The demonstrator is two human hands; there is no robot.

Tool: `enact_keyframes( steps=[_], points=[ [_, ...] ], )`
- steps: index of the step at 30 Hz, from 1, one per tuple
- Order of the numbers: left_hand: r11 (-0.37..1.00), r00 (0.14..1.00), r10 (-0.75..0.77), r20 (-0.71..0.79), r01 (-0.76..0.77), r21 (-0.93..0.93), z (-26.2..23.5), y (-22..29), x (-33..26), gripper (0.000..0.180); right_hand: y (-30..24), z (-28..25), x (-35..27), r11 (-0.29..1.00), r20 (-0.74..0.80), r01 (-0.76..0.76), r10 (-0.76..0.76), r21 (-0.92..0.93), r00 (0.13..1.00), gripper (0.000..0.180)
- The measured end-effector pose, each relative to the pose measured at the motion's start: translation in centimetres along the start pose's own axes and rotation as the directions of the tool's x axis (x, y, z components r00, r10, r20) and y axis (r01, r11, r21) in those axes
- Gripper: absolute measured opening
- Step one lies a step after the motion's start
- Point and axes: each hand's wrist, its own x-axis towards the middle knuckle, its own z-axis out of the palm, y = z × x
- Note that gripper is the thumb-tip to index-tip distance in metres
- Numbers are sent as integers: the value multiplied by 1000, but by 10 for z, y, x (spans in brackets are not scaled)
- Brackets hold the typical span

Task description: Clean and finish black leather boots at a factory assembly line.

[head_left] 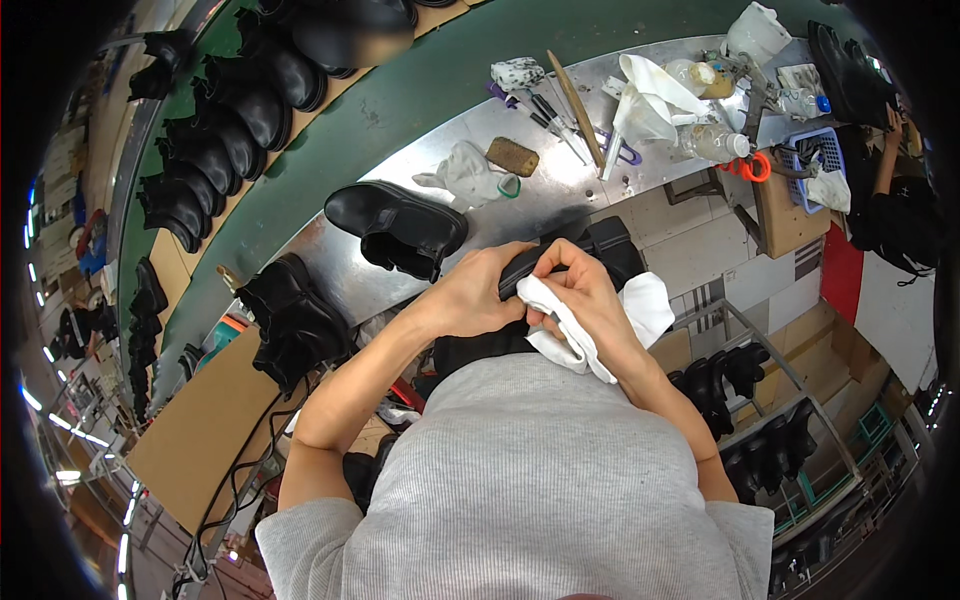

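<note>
Close to my body, my left hand [472, 293] is wrapped round a black shoe [517, 272], its thumb along the near side. My right hand [582, 300] pinches a white cloth [560, 335] against that shoe, and part of the cloth hangs below the fingers. Much of the held shoe is hidden by both hands. Another black ankle boot [395, 225] lies on the metal bench just beyond my left hand. Farther along are a crumpled pale glove [466, 175] with a green cuff and a brown block [513, 157].
The metal bench [420, 165] also carries pens [560, 128], a wooden stick [575, 108], plastic bottles [713, 143] and white cloth scraps. Beyond it, black boots [240, 105] line a green conveyor [425, 85]. More boots [290, 310] stand at left. A person [900, 215] works at far right.
</note>
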Motion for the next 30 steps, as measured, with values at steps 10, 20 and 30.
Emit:
enact_keyframes(
  steps=[10,20,30],
  points=[
    [1000,999,-24,-22,24,-10,1,6,-1,54,9,0,-3,995,-46,75,-77,-59,996,10],
    [1000,999,5,-52,-5,-8,8,-4,0,56,10,-7,-3,997,-145,80,-78,1,986,8],
    [999,998,-49,-29,49,-6,7,2,0,54,12,-9,-3,993,-159,117,-111,31,981,7]
  ],
)
